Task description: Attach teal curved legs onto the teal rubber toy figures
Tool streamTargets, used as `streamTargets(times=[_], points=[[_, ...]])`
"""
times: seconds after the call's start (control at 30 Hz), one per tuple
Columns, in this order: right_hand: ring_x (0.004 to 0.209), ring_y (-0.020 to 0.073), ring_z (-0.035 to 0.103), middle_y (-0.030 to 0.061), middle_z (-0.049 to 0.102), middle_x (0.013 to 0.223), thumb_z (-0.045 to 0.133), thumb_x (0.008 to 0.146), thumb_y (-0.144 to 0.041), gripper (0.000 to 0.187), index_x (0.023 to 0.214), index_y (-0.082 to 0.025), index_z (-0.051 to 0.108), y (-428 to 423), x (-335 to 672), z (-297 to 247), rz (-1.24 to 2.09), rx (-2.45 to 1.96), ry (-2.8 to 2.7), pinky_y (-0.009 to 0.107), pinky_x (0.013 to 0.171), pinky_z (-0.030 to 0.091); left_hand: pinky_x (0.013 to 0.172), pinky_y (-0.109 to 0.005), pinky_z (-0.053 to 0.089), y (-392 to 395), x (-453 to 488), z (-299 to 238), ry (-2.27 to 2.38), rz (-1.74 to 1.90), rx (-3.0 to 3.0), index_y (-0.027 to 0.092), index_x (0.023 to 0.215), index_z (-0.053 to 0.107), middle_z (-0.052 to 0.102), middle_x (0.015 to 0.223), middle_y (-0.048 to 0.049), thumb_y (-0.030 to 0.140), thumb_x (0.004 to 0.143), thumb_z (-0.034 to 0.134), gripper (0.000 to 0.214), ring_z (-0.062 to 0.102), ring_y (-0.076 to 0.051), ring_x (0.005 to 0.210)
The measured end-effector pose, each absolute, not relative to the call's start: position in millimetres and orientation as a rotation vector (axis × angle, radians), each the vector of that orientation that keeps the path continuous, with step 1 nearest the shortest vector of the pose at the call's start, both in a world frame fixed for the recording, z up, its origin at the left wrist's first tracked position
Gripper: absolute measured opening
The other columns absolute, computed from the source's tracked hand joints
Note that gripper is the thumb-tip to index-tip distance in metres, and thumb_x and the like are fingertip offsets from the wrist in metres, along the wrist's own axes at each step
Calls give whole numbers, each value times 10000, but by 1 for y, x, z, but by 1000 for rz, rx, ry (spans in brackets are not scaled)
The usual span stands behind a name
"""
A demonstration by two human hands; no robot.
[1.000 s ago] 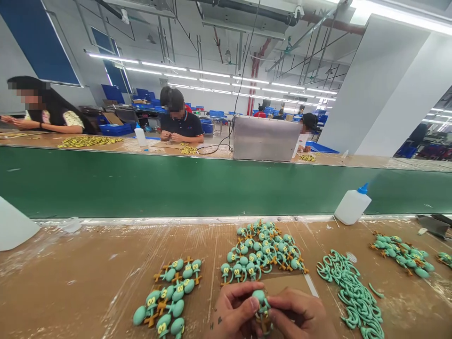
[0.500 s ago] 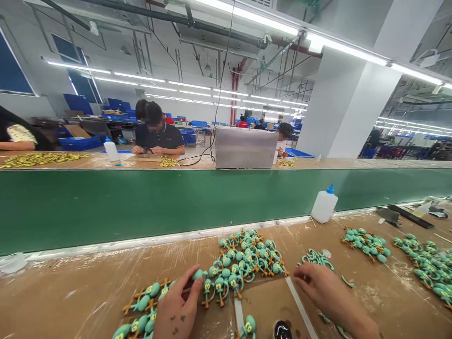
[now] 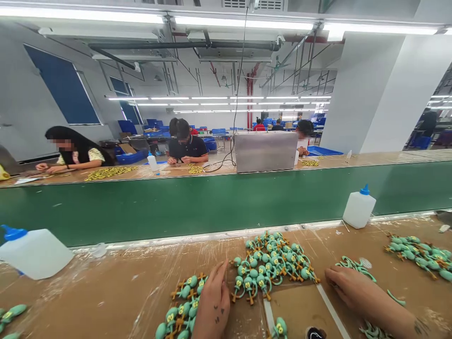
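Holding nothing, left hand (image 3: pixel 213 303) and right hand (image 3: pixel 358 294) flank one green figure pile (image 3: pixel 271 263).

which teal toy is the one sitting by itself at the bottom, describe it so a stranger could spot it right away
Start at the green conveyor belt, then drop to the brown workbench nearer the camera. Between the left hand and right hand, below the heap of teal toy figures, one teal figure lies alone at the bottom edge, between two white strips.
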State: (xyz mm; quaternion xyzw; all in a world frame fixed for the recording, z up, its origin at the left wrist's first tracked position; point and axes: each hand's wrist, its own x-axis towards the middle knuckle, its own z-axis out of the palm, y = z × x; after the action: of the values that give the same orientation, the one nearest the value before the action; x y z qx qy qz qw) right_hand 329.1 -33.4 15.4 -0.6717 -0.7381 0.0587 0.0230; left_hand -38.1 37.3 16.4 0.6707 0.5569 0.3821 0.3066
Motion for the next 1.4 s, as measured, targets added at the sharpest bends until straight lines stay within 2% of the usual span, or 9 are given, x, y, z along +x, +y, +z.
streamTargets(times=[0.3,0.43,0.53,0.67,0.8,0.93,1.03,1.17,1.4], points=[[878,256,669,59,681,902,380,856,-40,370,872,-210,708,-52,333,0,282,-1894,-2319,345,814,529,984,-565,435,37,-58,21,1973,365,2185,244,1150,732,732,1214,-94,63,883,364,489,533,-379,1267],[977,284,663,61,709,1041,401,890,-139,370,1018,-246,731,-55,353,-17,373,-1774,-2216,380,882,532,962,-555,451,38,-61,24,1973,398,2146,224,1158,719,742,1190,-99,115,881,386,447,567,-372,1220],[980,307,664,78,716,1049,440,942,-237,307,1018,-242,737,-54,361,-19,395,-1793,-2148,403,888,536,1011,-503,465,39,-62,28,1846,736,2017,143,1148,696,693,1255,-155,249,893,393,410,596,-333,1188],[921,283,659,85,684,995,451,961,-302,296,894,-242,734,-59,348,-1,388,-1728,-2067,352,811,541,891,-402,557,35,-45,24,1385,1161,1437,167,1054,701,739,1119,-131,467,754,642,429,689,-300,1007],[900,252,677,53,705,977,487,1050,-401,292,1013,-282,751,-73,323,20,440,-1579,-2013,291,785,539,743,-266,560,21,-16,15,1038,1030,998,183,1065,725,808,866,-56,431,589,879,558,728,-215,801],[827,202,699,48,729,931,402,1115,-527,416,1112,-280,737,-87,300,20,482,-1367,-2134,225,734,524,733,-242,559,4,3,18,838,902,790,171,929,774,799,734,-63,342,516,951,480,733,-195,759],[698,177,685,33,718,785,405,1113,-506,441,1005,-240,740,-90,291,16,508,-1349,-2288,204,644,482,642,-201,540,-3,9,25,767,903,732,177,857,771,776,749,-29,290,483,966,436,692,-140,674],[736,176,685,47,701,814,407,1061,-295,361,900,-221,720,-84,283,22,570,-1315,-2476,215,617,433,446,-144,416,-6,13,28,789,892,695,191,863,747,702,729,21,284,479,964,450,586,-78,556],[702,166,662,50,656,775,537,924,-151,226,787,-196,711,-74,278,39,633,-1334,-2651,215,552,382,486,-148,465,-9,14,30,775,860,687,173,872,773,693,734,-6,259,493,954,429,611,-89,598]])
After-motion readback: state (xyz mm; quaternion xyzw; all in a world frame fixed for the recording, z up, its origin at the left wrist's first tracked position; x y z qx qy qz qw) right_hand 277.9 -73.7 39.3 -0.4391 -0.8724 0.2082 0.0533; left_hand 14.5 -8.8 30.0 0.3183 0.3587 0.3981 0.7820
